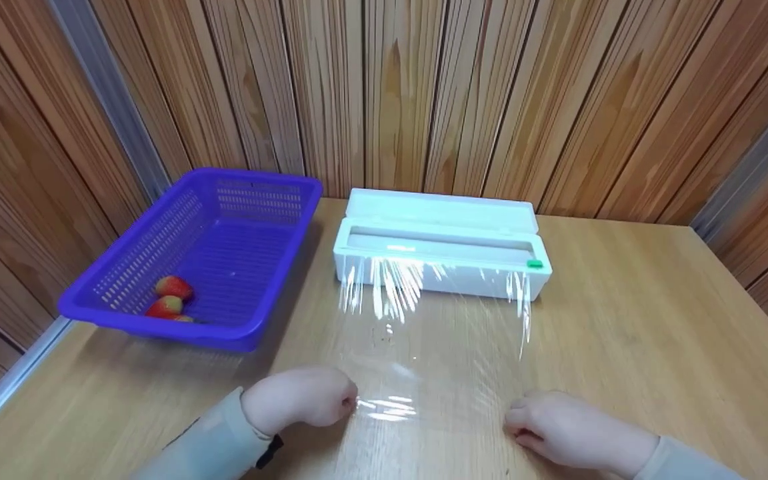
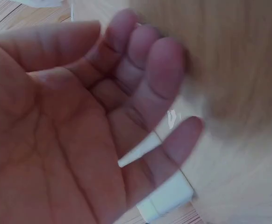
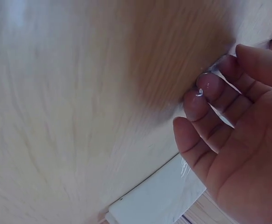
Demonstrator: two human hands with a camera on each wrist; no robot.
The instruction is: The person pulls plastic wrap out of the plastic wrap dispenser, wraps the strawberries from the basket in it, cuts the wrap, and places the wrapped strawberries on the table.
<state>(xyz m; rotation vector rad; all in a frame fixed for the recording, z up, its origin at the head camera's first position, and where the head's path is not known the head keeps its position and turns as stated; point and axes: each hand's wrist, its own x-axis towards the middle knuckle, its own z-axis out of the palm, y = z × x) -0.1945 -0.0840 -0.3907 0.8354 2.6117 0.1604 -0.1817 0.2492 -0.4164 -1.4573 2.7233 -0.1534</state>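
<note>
A sheet of clear plastic wrap (image 1: 437, 360) runs from the front of a white wrap dispenser box (image 1: 444, 281) toward me, low over the table. My left hand (image 1: 307, 398) pinches its near left corner between thumb and curled fingers. At the near right corner, my right hand (image 1: 561, 429) pinches the film the same way. The right wrist view shows a glint of film at the fingertips (image 3: 210, 87). The dispenser's lid (image 1: 441, 208) stands open at the back, and a green slide cutter (image 1: 535, 264) sits at its right end.
A purple plastic basket (image 1: 251, 327) stands to the left, with a few strawberries (image 1: 174, 287) in its near left corner. The wooden table (image 1: 637, 320) meets a wood-panelled wall (image 1: 397, 100) behind the dispenser and side walls at left and right.
</note>
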